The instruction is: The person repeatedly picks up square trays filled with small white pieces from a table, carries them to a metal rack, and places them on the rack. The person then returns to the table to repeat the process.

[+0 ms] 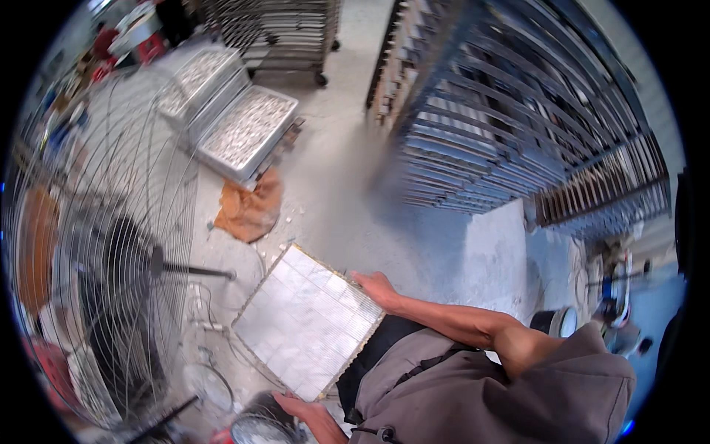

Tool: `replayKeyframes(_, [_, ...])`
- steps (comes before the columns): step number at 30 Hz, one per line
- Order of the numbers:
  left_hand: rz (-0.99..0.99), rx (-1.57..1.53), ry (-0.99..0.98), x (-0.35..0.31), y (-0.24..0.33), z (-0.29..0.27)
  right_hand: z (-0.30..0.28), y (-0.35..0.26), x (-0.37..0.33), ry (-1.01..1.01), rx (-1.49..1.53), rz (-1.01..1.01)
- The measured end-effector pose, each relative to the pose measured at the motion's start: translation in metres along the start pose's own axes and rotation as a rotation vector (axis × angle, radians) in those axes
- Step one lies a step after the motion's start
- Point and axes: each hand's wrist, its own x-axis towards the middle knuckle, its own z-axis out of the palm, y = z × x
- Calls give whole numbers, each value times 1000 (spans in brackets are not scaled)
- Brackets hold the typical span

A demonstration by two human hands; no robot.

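Note:
A flat square panel [299, 311] lies level in front of my body. Its top is shiny silver-white and marked with faint grid lines, and its edges look thin and yellowish. My right hand [376, 288] grips the far right edge, its fingers curling beneath. At the near edge, my left hand [296, 407] has hold of the panel, with part of its fingers hidden below. A dark round container [266, 420] stands beside my left hand.
A large wire-caged fan [140, 255] fills the left side. Ahead are stacked trays of small whitish pieces [248, 126], with an orange-brown sack [251, 207] on the floor. Tall slatted racks [481, 140] stand at the right, and a wheeled rack [288, 44] at the back.

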Motion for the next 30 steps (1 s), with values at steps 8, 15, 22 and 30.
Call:
replayKeyframes(8, [-67, 195, -470, -2, 15, 78, -49, 40, -42, 318, 532, 50])
replayKeyframes(15, [-23, 419, -628, -52, 0, 137, -98, 77, -87, 640, 755, -24])
replayKeyframes(22, [91, 500, -784, -144, -32, 193, -165, 106, -100, 761, 1009, -49])
replayKeyframes(30, [160, 494, -716, -174, -98, 247, -258, 102, -82, 749, 1128, -223])
